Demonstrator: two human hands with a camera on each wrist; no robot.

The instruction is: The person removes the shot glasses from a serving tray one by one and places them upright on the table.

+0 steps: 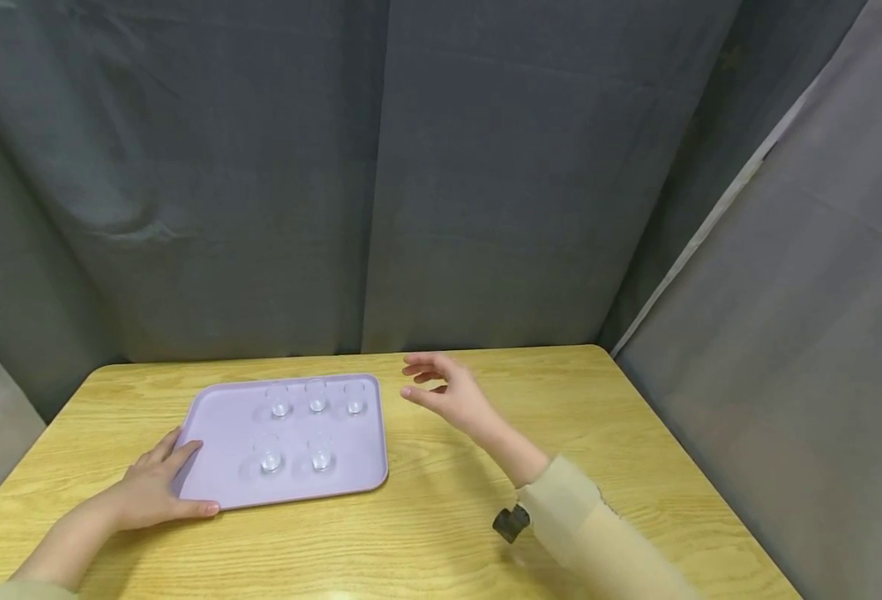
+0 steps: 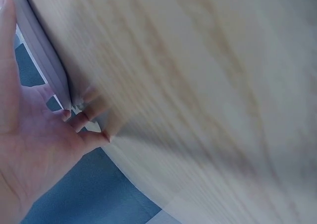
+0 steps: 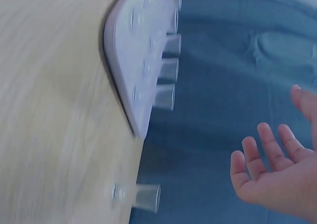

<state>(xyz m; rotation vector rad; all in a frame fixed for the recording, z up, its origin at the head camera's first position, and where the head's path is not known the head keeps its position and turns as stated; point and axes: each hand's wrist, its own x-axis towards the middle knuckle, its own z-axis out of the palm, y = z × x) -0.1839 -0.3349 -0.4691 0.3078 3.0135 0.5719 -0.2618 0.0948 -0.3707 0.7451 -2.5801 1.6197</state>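
With the unclenched left hand (image 1: 150, 492) against the near-left corner, steady the lilac tray (image 1: 223, 433) on the desk (image 1: 441, 542) and guide the released, empty right hand (image 1: 458, 396) clear of its five glasses (image 1: 322, 459).

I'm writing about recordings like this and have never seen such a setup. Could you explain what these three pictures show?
There is no machine here: a person works with two bare hands. The wide picture comes from a head camera looking forward and down; the other two come from wrist cameras, so they look tilted. On the wooden table lies a lilac tray with five small clear cups. The right wrist picture also shows a sixth cup standing on the table beside the tray. The left hand touches the tray's near left corner, fingers spread. The right hand is in the air right of the tray, holding nothing that shows.
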